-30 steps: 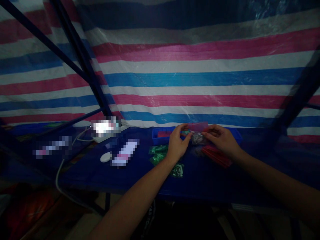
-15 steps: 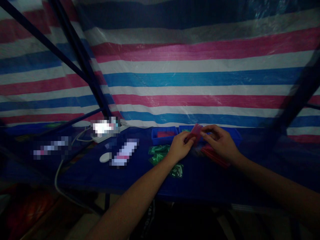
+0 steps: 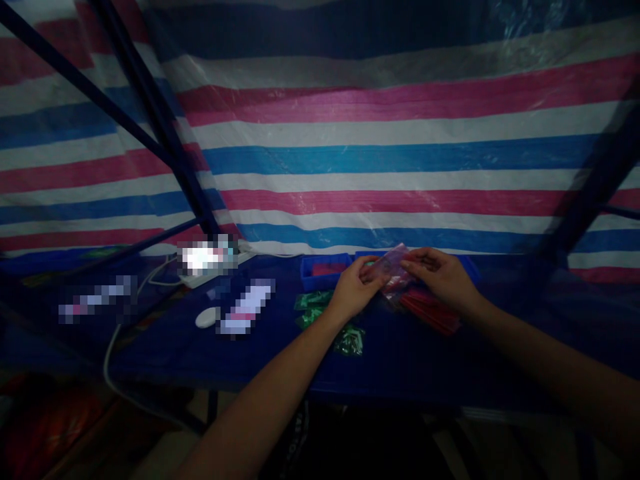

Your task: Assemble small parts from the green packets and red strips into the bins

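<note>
Between my hands, over the blue table, is a thin, see-through pinkish plastic bag (image 3: 391, 268). My left hand (image 3: 356, 288) is closed on its left side, thumb on top. My right hand (image 3: 443, 277) pinches the bag's right edge with bent fingers. Below the right hand lies a pile of red packets (image 3: 431, 311). Shiny green packets (image 3: 314, 300) lie left of my left wrist, and another green packet (image 3: 350, 341) is just below the forearm. What the bag contains is hard to make out in the dim light.
Blue bins stand behind my hands, one blue bin (image 3: 313, 279) with red pieces inside. Left are a pixelated phone-like object (image 3: 247, 307), a white round object (image 3: 207, 317) and a white power strip (image 3: 213, 272) with a cable. A striped tarp (image 3: 400, 160) hangs behind; blue metal poles (image 3: 187, 180) frame it.
The bag now looks wider and more spread out between my hands. My left hand has shifted slightly left, while my right hand remains at the bag's edge.
</note>
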A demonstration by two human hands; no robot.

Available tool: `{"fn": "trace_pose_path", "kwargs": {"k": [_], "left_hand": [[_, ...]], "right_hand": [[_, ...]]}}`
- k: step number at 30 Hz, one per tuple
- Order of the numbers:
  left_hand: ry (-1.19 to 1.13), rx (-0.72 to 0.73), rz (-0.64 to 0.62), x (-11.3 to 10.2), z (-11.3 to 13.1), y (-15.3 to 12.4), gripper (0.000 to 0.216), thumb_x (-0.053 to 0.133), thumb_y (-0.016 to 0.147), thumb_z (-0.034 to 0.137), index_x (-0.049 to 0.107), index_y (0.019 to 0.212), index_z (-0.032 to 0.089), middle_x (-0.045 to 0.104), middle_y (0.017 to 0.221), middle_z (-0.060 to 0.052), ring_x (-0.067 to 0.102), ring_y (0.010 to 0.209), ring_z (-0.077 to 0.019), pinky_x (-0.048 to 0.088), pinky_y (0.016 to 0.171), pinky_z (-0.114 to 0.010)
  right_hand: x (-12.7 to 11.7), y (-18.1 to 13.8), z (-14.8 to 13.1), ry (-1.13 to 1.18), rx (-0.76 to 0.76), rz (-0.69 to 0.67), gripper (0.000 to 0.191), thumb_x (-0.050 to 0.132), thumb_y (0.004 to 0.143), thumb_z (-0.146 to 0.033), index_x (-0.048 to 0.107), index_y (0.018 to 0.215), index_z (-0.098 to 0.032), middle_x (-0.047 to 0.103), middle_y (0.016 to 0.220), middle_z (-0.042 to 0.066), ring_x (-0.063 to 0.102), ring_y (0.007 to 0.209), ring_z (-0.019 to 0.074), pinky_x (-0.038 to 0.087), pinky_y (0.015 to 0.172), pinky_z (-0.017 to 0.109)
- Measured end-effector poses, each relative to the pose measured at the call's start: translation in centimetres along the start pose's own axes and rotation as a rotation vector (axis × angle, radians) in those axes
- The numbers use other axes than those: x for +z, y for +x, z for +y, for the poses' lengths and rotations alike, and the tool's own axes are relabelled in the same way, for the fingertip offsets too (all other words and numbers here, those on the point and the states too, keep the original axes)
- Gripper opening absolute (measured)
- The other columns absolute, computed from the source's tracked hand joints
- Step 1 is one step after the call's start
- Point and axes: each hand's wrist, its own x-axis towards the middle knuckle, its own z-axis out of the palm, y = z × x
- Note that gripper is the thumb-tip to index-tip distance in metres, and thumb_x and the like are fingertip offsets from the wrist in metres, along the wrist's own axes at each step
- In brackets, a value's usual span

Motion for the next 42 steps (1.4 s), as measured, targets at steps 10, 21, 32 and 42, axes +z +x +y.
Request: {"fn": "trace_pose_path", "kwargs": {"k": [10, 21, 32, 42], "left_hand": [[0.347, 0.133, 0.323, -3.4, 0.5, 1.2, 0.031, 0.067, 0.093, 0.031, 0.06, 0.121, 0.02, 0.072, 0.103, -0.006, 0.069, 0.09, -0.0168, 0.054, 0.077, -0.027], [0.886, -0.042, 0.49, -12.0, 0.5, 1.9, 0.043, 0.061, 0.09, 0.022, 0.063, 0.132, 0.016, 0.069, 0.123, -0.012, 0.066, 0.109, -0.0245, 0.053, 0.097, -0.037], [1.27, -0.035, 0.4, -10.8, 1.1, 0.6, 0.03, 0.064, 0.092, 0.038, 0.073, 0.118, 0.027, 0.055, 0.143, -0.012, 0.051, 0.13, -0.0373, 0.041, 0.106, -0.058], [1.254, -0.016, 0.114, -9.1, 0.8, 0.4, 0.047, 0.043, 0.102, 0.051, 0.079, 0.097, 0.022, 0.068, 0.093, -0.013, 0.064, 0.091, -0.028, 0.05, 0.086, -0.04]], "right_hand": [[0.1, -0.2, -0.6, 0.054, 0.05, -0.008, 0.038, 0.077, 0.083, -0.054, 0.07, 0.101, -0.02, 0.072, 0.083, 0.004, 0.065, 0.069, 0.0166, 0.053, 0.062, 0.03], [0.1, -0.1, 0.2, 0.032, 0.027, -0.037, 0.038, 0.076, 0.084, -0.054, 0.071, 0.101, -0.021, 0.073, 0.085, 0.004, 0.068, 0.073, 0.0173, 0.054, 0.062, 0.029], [0.3, -0.9, -1.3, -0.386, -0.177, -0.164, 0.025, 0.064, 0.094, -0.047, 0.073, 0.102, -0.025, 0.076, 0.095, 0.006, 0.071, 0.084, 0.0241, 0.057, 0.079, 0.043], [0.6, -1.7, -1.3, -0.738, -0.416, -0.687, 0.041, 0.068, 0.092, -0.043, 0.07, 0.128, -0.025, 0.068, 0.133, 0.01, 0.061, 0.124, 0.0298, 0.048, 0.107, 0.048]]}}
